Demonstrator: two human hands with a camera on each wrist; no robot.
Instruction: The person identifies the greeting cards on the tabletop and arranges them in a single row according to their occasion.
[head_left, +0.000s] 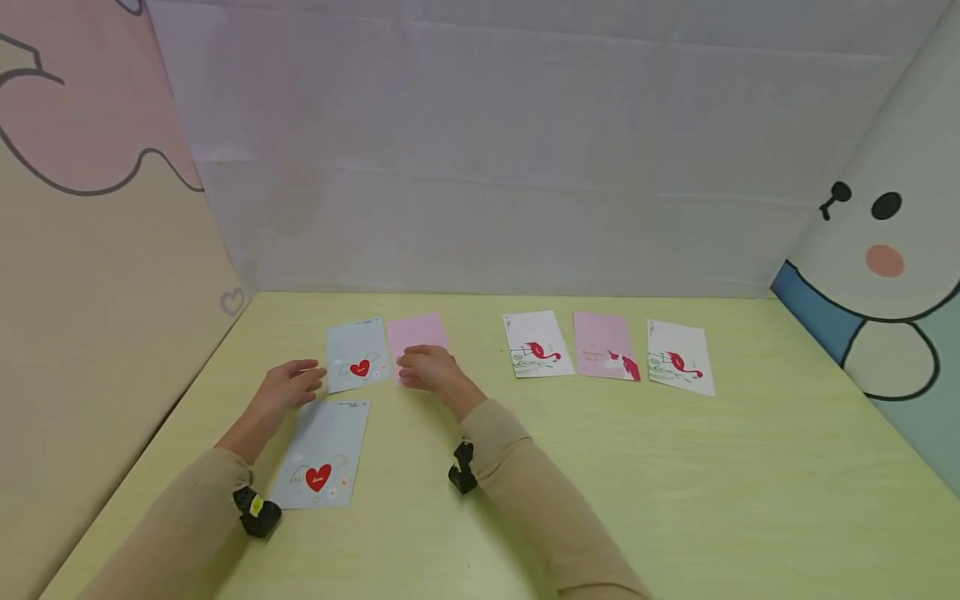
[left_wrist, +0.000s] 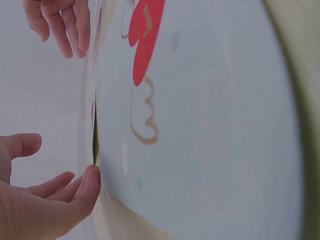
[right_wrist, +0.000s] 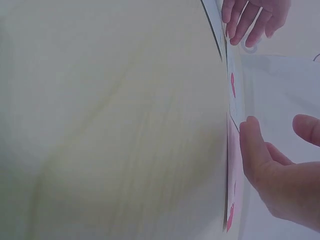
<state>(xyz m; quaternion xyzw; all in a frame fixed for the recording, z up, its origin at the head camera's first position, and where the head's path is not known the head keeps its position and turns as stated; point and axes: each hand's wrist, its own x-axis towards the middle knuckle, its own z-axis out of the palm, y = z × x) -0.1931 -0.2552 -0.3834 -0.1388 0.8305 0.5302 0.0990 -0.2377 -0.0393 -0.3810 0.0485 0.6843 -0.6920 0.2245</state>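
While both arms reached toward the far edge of the surface [head_left: 750, 483], the left hand [head_left: 288, 387] lay just beside the upper blue card [head_left: 356, 337], left of the middle, its grip released and its fingers loosely bent. The right hand [head_left: 431, 367] was over the lower part of the left pink card [head_left: 416, 329], its grip likewise released; I could not tell whether its fingertips touched that card.

The lower blue card [head_left: 330, 442] lay between the upper one and the near edge. Toward the far right corner, though well short of it, a unicorn card [head_left: 606, 344] sat between the left flamingo card [head_left: 537, 343] and the right flamingo card [head_left: 681, 357].

Thin, flat cards gave fingertips little to catch, so any sideways pressure risked skidding one instead of lifting it. Because the upper blue card and left pink card lay so close, a nudge from either hand could have slid one under the other. The left wrist camera [head_left: 257, 512], low beside the lower blue card, might have dragged that card askew if the arm drew back.
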